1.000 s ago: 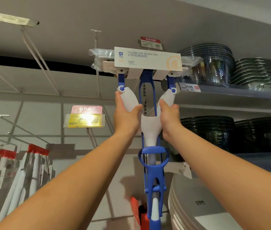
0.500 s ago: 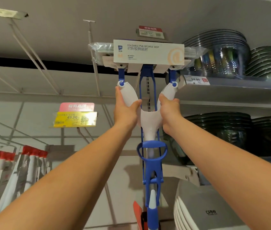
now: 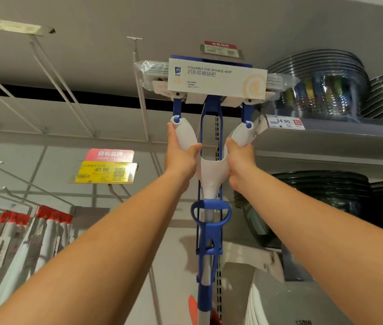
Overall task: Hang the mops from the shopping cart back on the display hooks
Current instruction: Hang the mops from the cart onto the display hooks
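Both hands up on the sponge mop (image 3: 210, 177), held upright overhead. left hand (image 3: 179, 158) is wrapped round the left white yoke arm, right hand (image 3: 239, 160) round the right one, fingers curled on both. Mop head (image 3: 217, 78) with its label card sits just under the red price tag (image 3: 221, 48), which likely marks the display hook tip. Can't tell if the hanger hole is on the display hook, it's hidden behind the card

Risks:
- release before it's seated → mop drops, handle swings into the stacked plates (image 3: 255, 301) below right
- right yoke arm is right at the shelf edge (image 3: 350, 132) by the 14.90 label (image 3: 284, 121); a sideways shove could knock the label or nudge the glass bowls (image 3: 326, 97)
- grip is below the head, so the head can tilt and miss the hook
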`<state>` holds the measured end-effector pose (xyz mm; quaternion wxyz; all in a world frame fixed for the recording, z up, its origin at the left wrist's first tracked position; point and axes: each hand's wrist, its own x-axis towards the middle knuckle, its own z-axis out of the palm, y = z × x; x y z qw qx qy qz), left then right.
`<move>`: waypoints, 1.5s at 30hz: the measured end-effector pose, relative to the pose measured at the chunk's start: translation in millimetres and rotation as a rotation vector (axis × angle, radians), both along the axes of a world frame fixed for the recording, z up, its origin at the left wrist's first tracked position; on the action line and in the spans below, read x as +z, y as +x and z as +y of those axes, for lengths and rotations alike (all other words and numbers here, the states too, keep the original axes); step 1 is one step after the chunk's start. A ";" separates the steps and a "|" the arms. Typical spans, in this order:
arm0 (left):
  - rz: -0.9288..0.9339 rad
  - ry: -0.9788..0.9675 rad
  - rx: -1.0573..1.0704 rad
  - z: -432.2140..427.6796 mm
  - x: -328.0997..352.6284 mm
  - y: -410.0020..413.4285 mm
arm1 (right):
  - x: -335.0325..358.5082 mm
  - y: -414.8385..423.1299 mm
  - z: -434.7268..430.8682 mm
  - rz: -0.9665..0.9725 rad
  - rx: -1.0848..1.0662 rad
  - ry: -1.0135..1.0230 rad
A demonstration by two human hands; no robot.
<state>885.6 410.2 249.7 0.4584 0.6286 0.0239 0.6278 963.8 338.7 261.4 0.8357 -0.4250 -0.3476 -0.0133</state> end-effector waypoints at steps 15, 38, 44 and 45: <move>0.006 0.005 -0.062 17.5 -12.8 5.6 | -10.8 1.5 7.1 -0.012 -0.115 -0.047; -0.056 0.060 -0.113 33.0 -10.2 -2.2 | -10.5 -11.3 14.2 0.042 -0.177 0.012; -0.034 0.041 -0.104 40.6 -17.8 3.7 | -15.6 -6.3 19.2 0.039 -0.164 -0.050; -0.026 0.040 -0.091 40.4 -16.2 4.8 | -14.2 -5.2 18.0 0.035 -0.158 -0.067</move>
